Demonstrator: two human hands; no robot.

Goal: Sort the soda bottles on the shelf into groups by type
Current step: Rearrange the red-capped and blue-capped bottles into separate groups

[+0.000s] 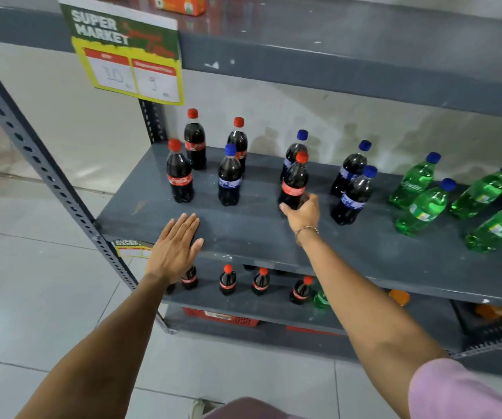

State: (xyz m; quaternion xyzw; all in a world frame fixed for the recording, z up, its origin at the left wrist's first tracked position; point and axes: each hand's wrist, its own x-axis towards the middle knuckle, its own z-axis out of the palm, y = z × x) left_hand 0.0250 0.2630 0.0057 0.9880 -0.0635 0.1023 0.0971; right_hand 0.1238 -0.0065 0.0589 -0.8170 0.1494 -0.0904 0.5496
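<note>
Right hand (pixel 302 211): grip wrapped low around the red-capped cola bottle (pixel 294 182), mid-shelf.
Left hand (pixel 175 247): fingers spread flat, at 7 o'clock from that bottle, holding nothing.
Risk: low hold, likely to tip; blue-capped bottle (pixel 295 149) touching or just behind at 12 o'clock, may topple.
Open room: bare shelf (pixel 243 225) toward 9 o'clock, ending at blue-capped stray (pixel 230 178).
Edge: front lip near at 6 o'clock.

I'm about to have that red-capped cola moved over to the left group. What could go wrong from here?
1. The right hand grips the red-capped cola low, so it may tip.
2. A blue-capped cola stands close behind and could be knocked.
3. Another blue-capped bottle stands among the red caps on the left, in the likely path.
</note>
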